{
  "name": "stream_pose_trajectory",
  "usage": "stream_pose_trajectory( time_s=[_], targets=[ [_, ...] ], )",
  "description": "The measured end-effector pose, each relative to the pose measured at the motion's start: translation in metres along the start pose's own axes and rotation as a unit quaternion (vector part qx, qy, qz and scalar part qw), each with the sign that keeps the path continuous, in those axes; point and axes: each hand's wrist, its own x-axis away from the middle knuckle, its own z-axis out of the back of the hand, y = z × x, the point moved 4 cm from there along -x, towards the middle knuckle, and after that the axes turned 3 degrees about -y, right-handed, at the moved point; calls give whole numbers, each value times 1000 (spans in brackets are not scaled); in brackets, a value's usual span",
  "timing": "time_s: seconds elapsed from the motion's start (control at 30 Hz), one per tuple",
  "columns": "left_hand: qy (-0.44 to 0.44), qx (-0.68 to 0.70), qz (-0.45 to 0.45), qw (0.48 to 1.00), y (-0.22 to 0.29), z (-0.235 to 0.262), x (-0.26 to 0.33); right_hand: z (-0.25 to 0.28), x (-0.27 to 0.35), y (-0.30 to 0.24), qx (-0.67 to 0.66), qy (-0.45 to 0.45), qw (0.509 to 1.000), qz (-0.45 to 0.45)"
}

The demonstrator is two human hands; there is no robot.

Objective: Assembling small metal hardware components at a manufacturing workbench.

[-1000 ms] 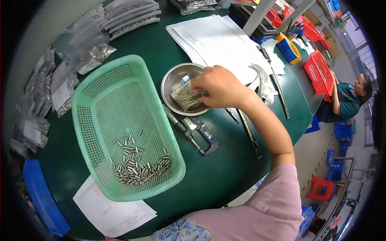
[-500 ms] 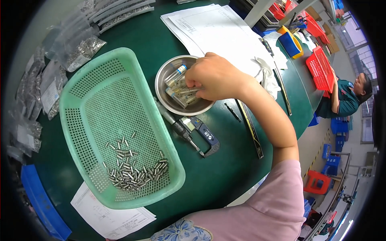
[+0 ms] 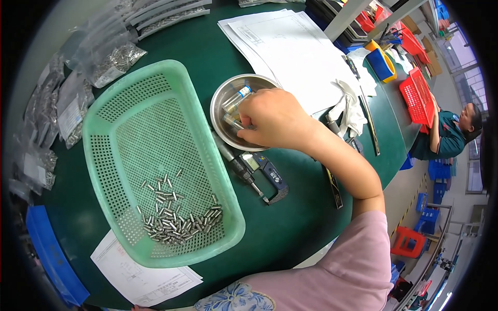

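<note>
My right hand (image 3: 275,116) reaches into a round steel bowl (image 3: 217,116). Its fingers are curled down with the thumb drawn in, and what they grip, if anything, is hidden under the hand. Small clear vials (image 3: 236,101) with blue-and-white labels lie in the bowl beside my fingertips. Just below the bowl rests a digital micrometer (image 3: 259,168). To the left stands a green perforated plastic basket (image 3: 179,85) with many short metal pins (image 3: 181,223) heaped at its near end. Only a sliver of skin, seemingly my left hand (image 3: 139,308), shows at the lower edge; its fingers cannot be made out.
Bags of metal parts (image 3: 116,62) line the left and far edges. Paper drawings (image 3: 290,46) lie beyond the bowl, and another sheet (image 3: 140,280) is partly under the basket. White gloves (image 3: 350,109) lie at right. Farther off, a co-worker (image 3: 448,129) holds a red basket (image 3: 416,97).
The whole view has shifted slightly. My right hand has moved lower across the bowl, covering more of the vials and the bowl's right side. The pins in the basket look unchanged.
</note>
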Motion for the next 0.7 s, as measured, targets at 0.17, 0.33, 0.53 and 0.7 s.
stream_pose_trajectory(
  time_s=[0.17, 0.33, 0.53, 0.7],
  targets=[
    [6, 25, -1, 1000, -6, 3, 10, 20, 7, 17, -60, 39, 995, -75],
    [8, 51, -6, 999, -8, 4, 13, 37, 15, 25, -22, 91, 996, 3],
    [14, 90, -19, 996, -2, 0, 12, 7, -2, 22, 42, 69, 994, 67],
    [17, 102, 12, 995, 10, -5, 15, 3, -2, 19, 59, 15, 997, 41]
  ],
)
